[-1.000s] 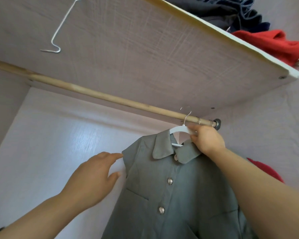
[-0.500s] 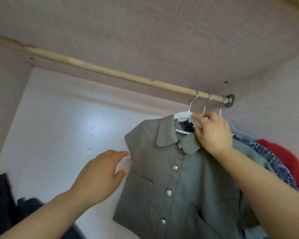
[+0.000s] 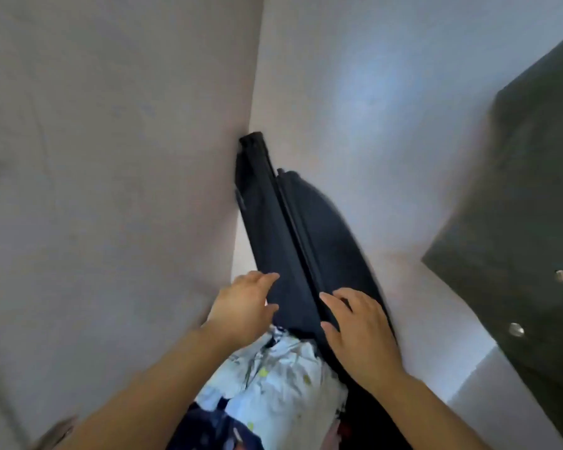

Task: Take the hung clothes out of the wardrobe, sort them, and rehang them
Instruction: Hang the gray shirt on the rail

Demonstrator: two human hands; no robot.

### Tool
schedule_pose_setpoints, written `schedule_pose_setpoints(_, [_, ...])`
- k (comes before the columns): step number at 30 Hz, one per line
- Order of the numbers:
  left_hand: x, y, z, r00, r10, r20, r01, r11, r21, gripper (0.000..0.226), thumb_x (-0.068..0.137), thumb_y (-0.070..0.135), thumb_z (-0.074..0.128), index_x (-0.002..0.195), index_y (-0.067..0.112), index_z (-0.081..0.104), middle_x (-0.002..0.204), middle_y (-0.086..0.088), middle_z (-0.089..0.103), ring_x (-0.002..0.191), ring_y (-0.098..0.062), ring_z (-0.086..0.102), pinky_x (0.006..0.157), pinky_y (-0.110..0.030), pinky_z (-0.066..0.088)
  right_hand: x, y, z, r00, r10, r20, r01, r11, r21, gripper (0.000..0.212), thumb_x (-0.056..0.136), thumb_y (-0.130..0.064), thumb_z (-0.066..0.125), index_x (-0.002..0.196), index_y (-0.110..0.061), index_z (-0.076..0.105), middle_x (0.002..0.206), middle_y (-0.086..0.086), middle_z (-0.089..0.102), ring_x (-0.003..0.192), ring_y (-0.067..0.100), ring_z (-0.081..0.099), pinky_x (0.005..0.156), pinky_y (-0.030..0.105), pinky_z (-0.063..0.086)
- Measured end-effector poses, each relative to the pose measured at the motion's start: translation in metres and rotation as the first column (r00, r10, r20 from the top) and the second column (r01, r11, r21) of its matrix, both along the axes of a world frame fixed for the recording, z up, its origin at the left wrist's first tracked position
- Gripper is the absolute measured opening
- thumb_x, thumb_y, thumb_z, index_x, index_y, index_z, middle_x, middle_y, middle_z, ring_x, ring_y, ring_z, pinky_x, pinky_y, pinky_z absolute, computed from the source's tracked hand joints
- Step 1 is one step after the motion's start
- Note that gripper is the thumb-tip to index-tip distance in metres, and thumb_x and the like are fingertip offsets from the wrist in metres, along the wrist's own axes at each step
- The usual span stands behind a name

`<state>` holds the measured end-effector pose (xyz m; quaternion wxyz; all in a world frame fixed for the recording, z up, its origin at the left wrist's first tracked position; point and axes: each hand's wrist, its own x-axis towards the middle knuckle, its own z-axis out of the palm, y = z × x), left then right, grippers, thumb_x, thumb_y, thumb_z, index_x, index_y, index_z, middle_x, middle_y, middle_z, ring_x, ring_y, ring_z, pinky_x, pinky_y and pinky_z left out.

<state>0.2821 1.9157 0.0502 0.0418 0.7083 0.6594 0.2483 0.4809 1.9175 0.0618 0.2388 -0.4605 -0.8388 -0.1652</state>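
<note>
A long dark navy garment [image 3: 293,228] leans in the wardrobe's back left corner, folded lengthwise with a ridge down its middle. My left hand [image 3: 244,306] touches its left edge with fingers stretched out and thumb spread. On its right half lies my right hand [image 3: 358,336], fingers fairly straight and flat on the cloth. The grey buttoned shirt [image 3: 520,222] hangs at the right edge of the view, two silver buttons showing. The frame is blurred by motion.
A crumpled light blue patterned cloth [image 3: 273,378] lies below my hands, with darker blue fabric [image 3: 215,430] under it. The wardrobe's left side wall [image 3: 111,157] and pale back panel [image 3: 371,108] close in the corner.
My view has swung from the rail down to the lower left corner. My right hand has let go of the grey shirt's hanger, and both hands now rest on the dark garment.
</note>
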Motion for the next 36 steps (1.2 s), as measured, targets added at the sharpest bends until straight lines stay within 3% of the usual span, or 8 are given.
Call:
schedule_pose_setpoints(7, [-0.081, -0.155, -0.135, 0.887, 0.463, -0.006, -0.433, 0.825, -0.364, 0.053, 0.091, 0.037, 0.046, 0.140, 0.032, 0.028, 0.141, 0.003, 0.038, 0.127, -0.020, 0.038, 0.102, -0.034, 0.031, -0.099, -0.057, -0.125, 0.932, 0.357, 0.063, -0.295, 0.849, -0.439, 0.042, 0.071, -0.026, 0.077, 0.111, -0.020, 0.067, 0.109, 0.001, 0.062, 0.100, 0.022, 0.061, 0.087, 0.035, 0.048])
schedule_pose_setpoints(12, [-0.107, -0.288, -0.176, 0.677, 0.728, -0.111, -0.682, 0.564, -0.465, 0.053, 0.089, 0.037, 0.049, 0.139, 0.031, 0.031, 0.138, 0.003, 0.043, 0.125, -0.020, 0.042, 0.101, -0.032, 0.033, -0.171, -0.127, -0.170, 0.759, 0.648, 0.061, -0.525, 0.665, -0.532, 0.050, 0.046, -0.022, 0.091, 0.092, -0.015, 0.074, 0.086, 0.002, 0.067, 0.073, 0.022, 0.067, 0.063, 0.034, 0.057])
schedule_pose_setpoints(17, [-0.122, -0.414, -0.188, 0.391, 0.907, -0.158, -0.828, 0.271, -0.491, 0.054, 0.092, 0.038, 0.047, 0.141, 0.029, 0.028, 0.139, 0.004, 0.041, 0.126, -0.020, 0.040, 0.101, -0.034, 0.033, -0.231, -0.211, -0.190, 0.510, 0.859, 0.045, -0.655, 0.422, -0.627, 0.039, 0.077, -0.020, 0.068, 0.116, -0.014, 0.063, 0.110, 0.004, 0.061, 0.099, 0.029, 0.059, 0.086, 0.039, 0.047])
schedule_pose_setpoints(24, [-0.131, -0.563, -0.189, 0.042, 0.991, -0.128, -0.875, -0.026, -0.483, 0.051, 0.093, 0.037, 0.045, 0.140, 0.029, 0.029, 0.141, 0.006, 0.039, 0.127, -0.018, 0.039, 0.101, -0.033, 0.033, -0.301, -0.347, -0.184, 0.158, 0.984, 0.087, -0.778, 0.178, -0.602, 0.052, 0.036, -0.022, 0.090, 0.086, -0.020, 0.074, 0.075, -0.003, 0.064, 0.059, 0.017, 0.062, 0.055, 0.025, 0.051])
schedule_pose_setpoints(29, [-0.154, -0.674, -0.188, -0.113, 0.987, -0.112, -0.863, -0.153, -0.481, 0.051, 0.094, 0.038, 0.044, 0.141, 0.029, 0.027, 0.142, 0.007, 0.038, 0.128, -0.017, 0.038, 0.103, -0.032, 0.031, -0.359, -0.459, -0.180, 0.012, 0.994, 0.108, -0.816, 0.072, -0.574, 0.055, 0.029, -0.033, 0.092, 0.080, -0.025, 0.073, 0.073, -0.005, 0.064, 0.062, 0.011, 0.064, 0.054, 0.021, 0.050])
schedule_pose_setpoints(31, [-0.167, -0.717, -0.189, -0.169, 0.980, -0.102, -0.856, -0.198, -0.477, 0.052, 0.094, 0.037, 0.044, 0.142, 0.029, 0.027, 0.143, 0.006, 0.037, 0.129, -0.017, 0.037, 0.104, -0.031, 0.030, -0.386, -0.504, -0.177, -0.067, 0.987, 0.147, -0.799, 0.035, -0.600, 0.054, 0.041, -0.036, 0.089, 0.091, -0.023, 0.071, 0.083, -0.003, 0.065, 0.074, 0.012, 0.065, 0.064, 0.024, 0.052])
schedule_pose_setpoints(34, [-0.184, -0.780, -0.190, -0.260, 0.962, -0.084, -0.845, -0.268, -0.464, 0.052, 0.094, 0.037, 0.044, 0.142, 0.028, 0.027, 0.143, 0.006, 0.037, 0.130, -0.017, 0.036, 0.105, -0.031, 0.029, -0.427, -0.571, -0.184, -0.190, 0.970, 0.153, -0.779, -0.054, -0.625, 0.043, 0.085, -0.033, 0.058, 0.126, -0.022, 0.052, 0.118, -0.003, 0.053, 0.109, 0.018, 0.051, 0.095, 0.029, 0.039])
schedule_pose_setpoints(36, [-0.195, -0.818, -0.191, -0.321, 0.944, -0.072, -0.830, -0.317, -0.458, 0.052, 0.094, 0.037, 0.043, 0.142, 0.028, 0.027, 0.144, 0.006, 0.036, 0.131, -0.017, 0.034, 0.106, -0.031, 0.028, -0.453, -0.611, -0.187, -0.213, 0.972, 0.099, -0.786, -0.110, -0.609, 0.041, 0.079, -0.028, 0.066, 0.118, -0.019, 0.059, 0.109, -0.001, 0.059, 0.100, 0.020, 0.057, 0.088, 0.031, 0.045])
